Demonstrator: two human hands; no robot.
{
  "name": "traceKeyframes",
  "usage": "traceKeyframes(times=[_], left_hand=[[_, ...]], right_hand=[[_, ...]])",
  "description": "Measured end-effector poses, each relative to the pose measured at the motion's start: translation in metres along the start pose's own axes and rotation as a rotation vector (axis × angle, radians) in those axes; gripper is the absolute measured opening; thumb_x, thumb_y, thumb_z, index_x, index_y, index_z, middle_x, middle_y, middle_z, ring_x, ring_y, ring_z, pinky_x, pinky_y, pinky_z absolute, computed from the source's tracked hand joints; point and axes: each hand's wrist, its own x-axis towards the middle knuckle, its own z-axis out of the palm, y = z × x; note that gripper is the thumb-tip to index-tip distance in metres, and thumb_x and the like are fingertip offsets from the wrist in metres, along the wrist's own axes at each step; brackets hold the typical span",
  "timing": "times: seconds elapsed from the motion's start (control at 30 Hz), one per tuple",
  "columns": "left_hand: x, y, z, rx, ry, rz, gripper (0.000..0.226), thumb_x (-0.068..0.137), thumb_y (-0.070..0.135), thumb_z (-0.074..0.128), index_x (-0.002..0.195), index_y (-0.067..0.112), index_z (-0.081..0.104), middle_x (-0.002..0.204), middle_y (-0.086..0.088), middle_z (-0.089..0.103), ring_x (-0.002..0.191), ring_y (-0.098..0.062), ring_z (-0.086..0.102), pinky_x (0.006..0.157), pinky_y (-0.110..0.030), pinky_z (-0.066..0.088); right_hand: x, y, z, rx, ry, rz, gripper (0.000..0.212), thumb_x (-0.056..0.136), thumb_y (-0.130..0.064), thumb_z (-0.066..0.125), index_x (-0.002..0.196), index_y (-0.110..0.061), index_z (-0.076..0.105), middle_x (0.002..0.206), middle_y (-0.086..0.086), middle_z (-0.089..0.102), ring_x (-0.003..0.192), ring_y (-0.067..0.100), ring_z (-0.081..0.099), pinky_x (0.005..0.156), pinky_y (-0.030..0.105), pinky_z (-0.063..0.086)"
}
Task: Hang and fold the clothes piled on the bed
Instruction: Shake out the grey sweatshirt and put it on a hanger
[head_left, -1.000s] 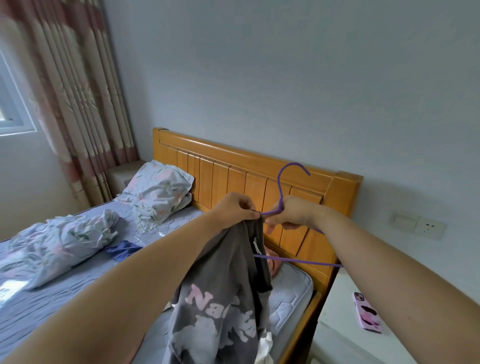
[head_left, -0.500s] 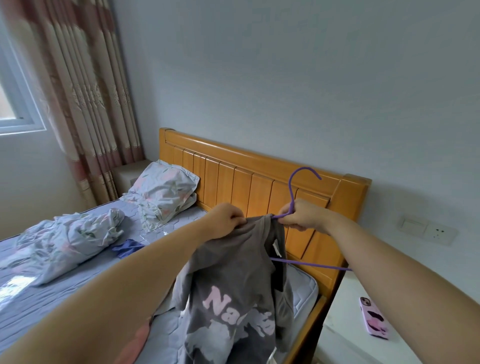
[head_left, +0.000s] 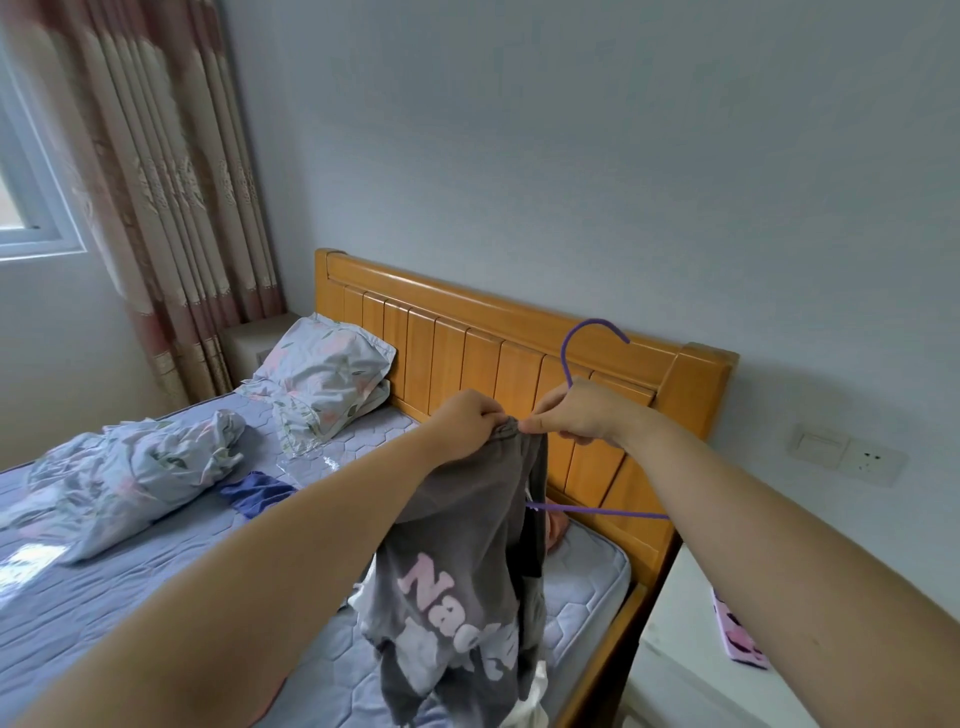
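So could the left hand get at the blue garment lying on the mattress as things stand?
Probably not right away. The left hand grips the collar of the grey shirt held up at the purple hanger. The blue garment lies uncovered on the mattress below the forearm, so once the hand lets go the way looks free.

Bare forearms, no sleeves visible
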Motion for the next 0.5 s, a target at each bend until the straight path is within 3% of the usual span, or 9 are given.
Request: traceKeyframes(times=[0.1,0.2,0.3,0.4,0.43,0.5], left_hand=[[-0.003,0.002,0.001,-0.031,0.0,0.008,0.026,0.099,0.021,0.047,0.087,0.012,0.067,0.078,-0.003,0.062,0.075,-0.011,0.055,0.072,-0.022,0.041],[-0.003,-0.002,-0.008,-0.011,0.039,0.048,0.024,0.098,0.023,0.049,0.087,0.014,0.068,0.082,-0.002,0.064,0.081,-0.016,0.058,0.075,-0.025,0.041],[-0.006,-0.027,-0.017,-0.039,0.116,0.002,0.027,0.098,0.033,0.049,0.114,0.017,0.063,0.105,0.002,0.063,0.099,-0.016,0.057,0.087,-0.027,0.041],[-0.019,-0.069,-0.019,-0.217,0.084,-0.126,0.051,0.088,0.035,0.065,0.133,0.019,0.046,0.117,0.003,0.053,0.111,-0.015,0.05,0.095,-0.029,0.042],[-0.023,-0.083,-0.019,-0.24,0.045,-0.167,0.05,0.084,0.028,0.071,0.127,0.02,0.048,0.113,0.003,0.054,0.107,-0.015,0.051,0.089,-0.026,0.044],[-0.028,-0.105,-0.019,-0.091,-0.008,-0.192,0.026,0.079,0.014,0.074,0.098,0.016,0.057,0.093,0.0,0.059,0.09,-0.017,0.054,0.074,-0.025,0.043]], right_hand=[[-0.002,0.0,-0.002,0.009,-0.004,-0.028,0.024,0.085,-0.032,0.069,0.075,-0.01,0.069,0.05,-0.004,0.051,0.044,0.008,0.04,0.044,0.019,0.033],[-0.002,0.007,-0.007,0.02,0.12,-0.024,0.03,0.088,-0.034,0.065,0.064,-0.015,0.066,0.046,-0.013,0.05,0.047,0.005,0.041,0.048,0.019,0.034],[-0.002,0.018,-0.018,0.055,0.174,0.038,0.03,0.089,-0.031,0.065,0.078,-0.004,0.07,0.056,-0.004,0.052,0.053,0.01,0.042,0.051,0.021,0.034],[-0.001,0.027,-0.026,0.134,0.176,0.075,0.031,0.088,-0.027,0.066,0.09,0.004,0.068,0.068,0.009,0.056,0.063,0.018,0.05,0.057,0.028,0.042],[-0.001,0.028,-0.027,0.154,0.178,0.076,0.029,0.088,-0.026,0.066,0.09,0.003,0.069,0.072,0.01,0.06,0.068,0.02,0.054,0.063,0.031,0.046],[-0.001,0.028,-0.024,0.184,0.182,0.07,0.028,0.088,-0.024,0.067,0.091,0.003,0.069,0.074,0.009,0.063,0.071,0.02,0.058,0.067,0.032,0.049]])
